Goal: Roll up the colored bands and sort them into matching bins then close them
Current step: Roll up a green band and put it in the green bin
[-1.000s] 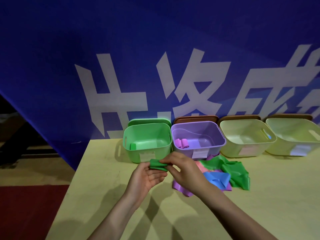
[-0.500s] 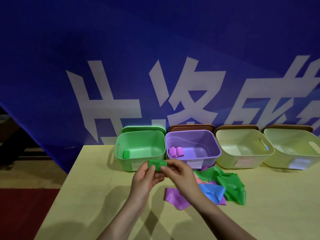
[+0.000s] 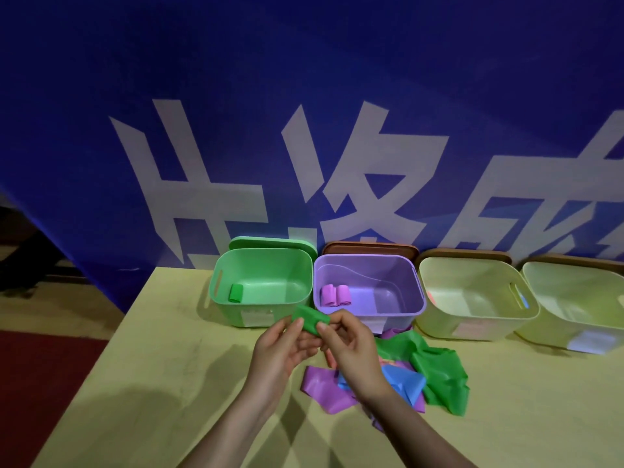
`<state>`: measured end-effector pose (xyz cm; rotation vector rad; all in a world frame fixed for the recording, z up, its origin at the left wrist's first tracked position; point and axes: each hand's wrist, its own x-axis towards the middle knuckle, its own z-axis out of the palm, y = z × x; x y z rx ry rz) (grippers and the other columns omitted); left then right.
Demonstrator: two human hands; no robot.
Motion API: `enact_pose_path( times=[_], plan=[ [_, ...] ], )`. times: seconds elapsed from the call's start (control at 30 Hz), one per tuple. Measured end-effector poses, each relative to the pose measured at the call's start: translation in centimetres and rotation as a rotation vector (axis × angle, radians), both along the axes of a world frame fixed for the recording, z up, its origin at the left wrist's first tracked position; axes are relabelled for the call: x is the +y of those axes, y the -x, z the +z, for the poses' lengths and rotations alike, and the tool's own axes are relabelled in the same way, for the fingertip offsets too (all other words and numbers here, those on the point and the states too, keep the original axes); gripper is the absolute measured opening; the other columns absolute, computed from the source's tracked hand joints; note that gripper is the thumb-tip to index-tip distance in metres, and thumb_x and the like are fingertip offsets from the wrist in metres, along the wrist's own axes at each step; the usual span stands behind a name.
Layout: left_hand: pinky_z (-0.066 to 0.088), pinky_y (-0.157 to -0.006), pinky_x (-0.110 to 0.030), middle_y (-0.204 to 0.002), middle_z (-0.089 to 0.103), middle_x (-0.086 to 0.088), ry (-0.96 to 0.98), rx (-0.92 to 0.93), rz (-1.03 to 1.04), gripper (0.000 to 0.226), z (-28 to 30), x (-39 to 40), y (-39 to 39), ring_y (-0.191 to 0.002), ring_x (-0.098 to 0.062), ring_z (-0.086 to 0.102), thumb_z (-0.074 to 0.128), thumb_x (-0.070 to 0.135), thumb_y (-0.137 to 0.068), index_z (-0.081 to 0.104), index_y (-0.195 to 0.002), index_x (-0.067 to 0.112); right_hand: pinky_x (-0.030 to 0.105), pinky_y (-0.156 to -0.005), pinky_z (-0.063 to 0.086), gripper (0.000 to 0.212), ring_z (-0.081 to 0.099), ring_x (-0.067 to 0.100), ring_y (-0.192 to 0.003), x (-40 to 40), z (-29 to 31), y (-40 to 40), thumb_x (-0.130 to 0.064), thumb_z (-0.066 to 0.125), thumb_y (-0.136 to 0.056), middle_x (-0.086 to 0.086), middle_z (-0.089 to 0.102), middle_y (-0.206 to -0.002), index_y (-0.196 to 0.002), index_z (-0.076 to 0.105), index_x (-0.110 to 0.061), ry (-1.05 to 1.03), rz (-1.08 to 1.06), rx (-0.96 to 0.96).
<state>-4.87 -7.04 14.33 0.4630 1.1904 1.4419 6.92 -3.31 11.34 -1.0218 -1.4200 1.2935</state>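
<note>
A rolled green band (image 3: 310, 319) is pinched between my left hand (image 3: 282, 347) and my right hand (image 3: 351, 349), just in front of the green bin (image 3: 216, 282). That bin holds one green roll (image 3: 235, 293). The purple bin (image 3: 417, 292) beside it holds two pink-purple rolls (image 3: 335, 295). On the table behind my right hand lies a heap of loose bands: green (image 3: 439, 373), blue (image 3: 400, 381) and purple (image 3: 320, 386).
Two pale yellow-green bins (image 3: 526, 315) (image 3: 607, 319) stand to the right in the same row. Lids lean behind the bins: a green lid (image 3: 270, 243) and brown lids (image 3: 368, 248). A blue banner rises behind. The table's left edge (image 3: 135, 298) drops to the floor.
Both hands have lifted the green roll slightly toward the green bin. The view has shifted a little.
</note>
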Motion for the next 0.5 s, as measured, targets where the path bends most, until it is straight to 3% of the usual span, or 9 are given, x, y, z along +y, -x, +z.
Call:
enact_pose_path(
  times=[0.1,0.23,0.3,0.4,0.5],
  plan=[
    [0.055,-0.06,-0.024,-0.073,0.068,-0.017,-0.022,-0.057,0.024,0.011,0.0,-0.5,0.4,-0.064,-0.02,0.068,0.049,0.001,-0.094,0.058,-0.093,-0.006,0.03,-0.058,0.04,0.021,0.048,0.013,-0.061,-0.2,0.5,0.7,-0.037,0.064,-0.079,-0.002,0.049,-0.061,-0.07,0.052,-0.022,-0.009,0.006,0.029],
    [0.053,-0.061,-0.02,-0.071,0.067,-0.012,-0.065,0.027,0.011,0.016,0.1,-1.2,1.3,-0.065,-0.015,0.064,0.049,-0.004,-0.092,0.063,-0.084,-0.004,0.034,-0.063,0.043,0.021,0.053,0.016,-0.066,-0.8,1.0,2.0,-0.029,0.063,-0.082,0.008,0.053,-0.066,-0.078,0.054,-0.011,-0.007,0.049,0.027],
    [0.052,-0.06,-0.019,-0.068,0.065,-0.009,-0.071,0.142,-0.01,0.017,0.0,-1.6,2.2,-0.063,-0.013,0.061,0.049,-0.005,-0.093,0.064,-0.084,-0.003,0.034,-0.066,0.047,0.027,0.057,0.015,-0.067,-1.0,1.3,2.3,-0.034,0.063,-0.079,0.012,0.059,-0.069,-0.083,0.057,-0.008,0.003,0.102,-0.019],
    [0.048,-0.057,-0.016,-0.056,0.061,0.0,-0.068,0.367,-0.061,0.018,-0.2,-2.0,4.0,-0.056,-0.008,0.058,0.052,-0.005,-0.092,0.06,-0.077,0.002,0.026,-0.068,0.051,0.008,0.059,0.006,-0.069,-0.9,1.8,2.3,-0.023,0.067,-0.083,-0.003,0.063,-0.072,-0.088,0.063,-0.017,0.005,0.152,-0.086],
    [0.043,-0.054,-0.015,-0.053,0.053,0.001,-0.062,0.526,-0.132,0.024,-0.4,-2.4,5.0,-0.049,-0.004,0.053,0.054,-0.007,-0.091,0.052,-0.071,0.005,0.018,-0.072,0.048,0.021,0.057,-0.002,-0.072,-0.7,2.0,2.6,-0.009,0.072,-0.083,-0.006,0.062,-0.08,-0.093,0.065,-0.026,-0.022,0.144,-0.154]
  ],
)
